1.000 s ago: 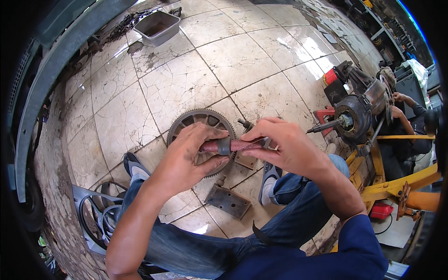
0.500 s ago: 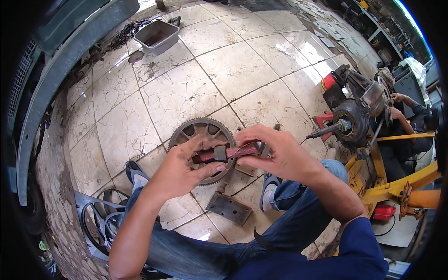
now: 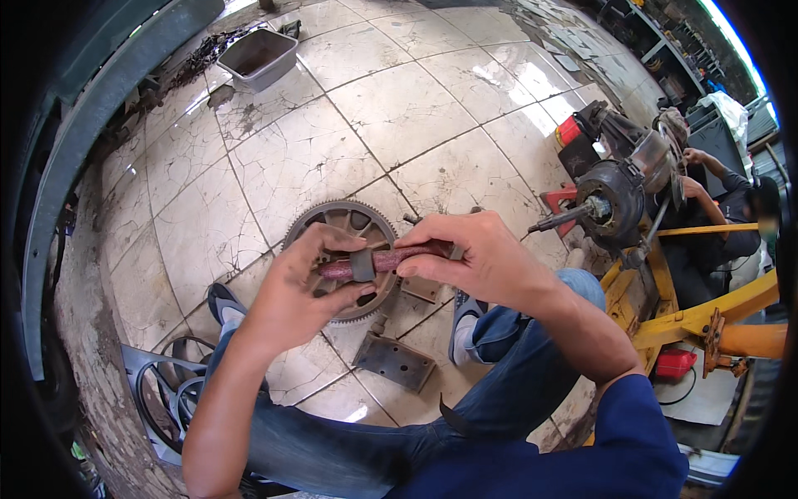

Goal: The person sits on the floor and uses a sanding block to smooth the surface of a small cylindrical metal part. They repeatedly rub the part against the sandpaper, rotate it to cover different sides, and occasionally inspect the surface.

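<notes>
Nearest the camera, the person's legs in blue jeans (image 3: 349,449) run out over the tiled floor (image 3: 274,166), with dark shoes (image 3: 223,301) at their end. Above the knees, both hands hold a reddish-brown rod (image 3: 384,261) level, lengthwise between them. The left hand (image 3: 303,287) has its fingers (image 3: 337,243) curled over the rod's left end, thumb beneath, pinching a small dark grey collar (image 3: 362,265) seated on the rod. The right hand (image 3: 470,254) has its fingers pressed together around the rod's right end. Directly below the hands a toothed gear ring (image 3: 345,226) lies flat on the floor, a grey metal plate (image 3: 393,361) just beside it on the near side. At lower left rests a round wire guard (image 3: 162,395). To the right stands a motor assembly (image 3: 619,195) on a yellow frame (image 3: 706,316), another person's hand (image 3: 688,155) at it. Farthest off, upper left, a grey rectangular tub (image 3: 259,56) sits on the floor; its dark interior shows no contents that can be made out.
</notes>
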Motion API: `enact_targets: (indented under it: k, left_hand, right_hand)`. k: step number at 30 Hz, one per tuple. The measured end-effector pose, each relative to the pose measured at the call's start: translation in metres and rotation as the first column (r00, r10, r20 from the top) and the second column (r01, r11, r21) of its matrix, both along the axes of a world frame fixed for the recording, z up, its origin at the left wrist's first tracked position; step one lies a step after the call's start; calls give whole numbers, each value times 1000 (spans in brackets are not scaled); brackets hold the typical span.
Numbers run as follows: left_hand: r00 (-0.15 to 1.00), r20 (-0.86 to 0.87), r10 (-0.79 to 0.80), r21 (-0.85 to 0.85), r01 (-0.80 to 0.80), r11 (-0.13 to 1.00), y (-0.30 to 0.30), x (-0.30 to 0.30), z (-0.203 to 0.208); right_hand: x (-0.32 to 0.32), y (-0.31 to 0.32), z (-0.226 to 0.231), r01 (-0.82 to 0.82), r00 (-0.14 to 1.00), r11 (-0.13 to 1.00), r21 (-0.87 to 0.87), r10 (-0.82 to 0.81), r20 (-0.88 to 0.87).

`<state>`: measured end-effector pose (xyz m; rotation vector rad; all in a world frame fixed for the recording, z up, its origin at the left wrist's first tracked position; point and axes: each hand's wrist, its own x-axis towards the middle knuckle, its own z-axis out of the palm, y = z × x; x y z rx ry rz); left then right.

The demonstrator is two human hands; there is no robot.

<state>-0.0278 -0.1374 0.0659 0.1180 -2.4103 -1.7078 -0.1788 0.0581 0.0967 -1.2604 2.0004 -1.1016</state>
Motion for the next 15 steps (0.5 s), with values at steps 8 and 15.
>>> enact_targets:
  k: [8, 15]
  left_hand:
    - [994, 94, 53, -65, -47, 997, -1, 2, -1]
    - [999, 39, -7, -135, 12, 991, -3, 1, 12]
  right_hand:
    - [2, -2, -2, -46, 996, 992, -117, 37, -82]
    - [0, -1, -10, -133, 976, 969, -209, 92, -195]
